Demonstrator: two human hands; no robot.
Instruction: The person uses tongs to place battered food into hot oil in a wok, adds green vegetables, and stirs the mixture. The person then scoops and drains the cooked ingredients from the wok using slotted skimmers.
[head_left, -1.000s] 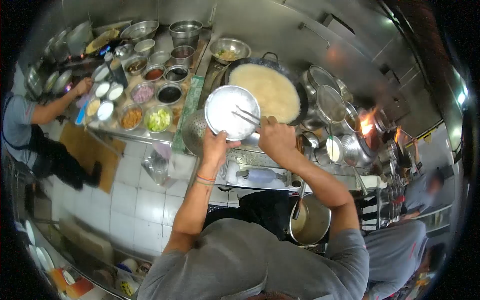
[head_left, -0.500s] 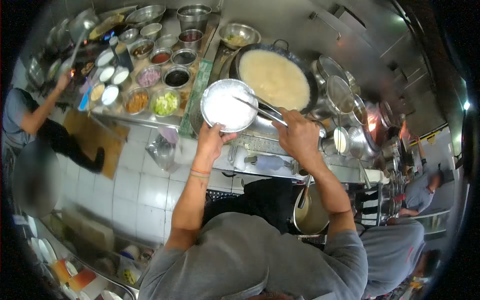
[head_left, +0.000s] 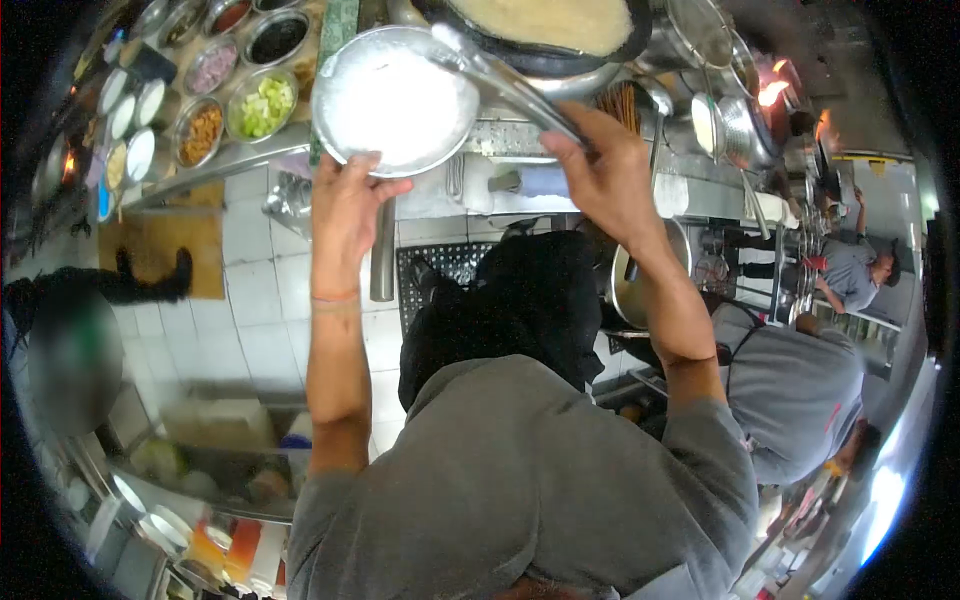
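My left hand [head_left: 345, 205] grips the near rim of a metal bowl [head_left: 325, 95] filled with white powder [head_left: 395, 105]. Metal tongs [head_left: 515, 85] are in my right hand [head_left: 610, 175], slanting up and left with their tips over the bowl's right edge. Whether the tongs hold anything is too blurred to tell. Beyond the bowl, a large dark wok [head_left: 520, 52] holds a pale, foamy yellowish liquid [head_left: 555, 18].
Bowls of chopped green vegetable [head_left: 265, 107], orange-brown pieces [head_left: 201, 134] and dark sauce [head_left: 278, 40] stand at the left. Strainers [head_left: 700, 30] and open flames [head_left: 772, 90] are at the right. Co-workers [head_left: 795, 375] stand at the right; another's legs show at the left.
The view has tilted down, so the wok and counter sit higher in the frame. The bowl and tongs now appear larger, with the tong tips shifted from the powder toward the bowl's right rim.
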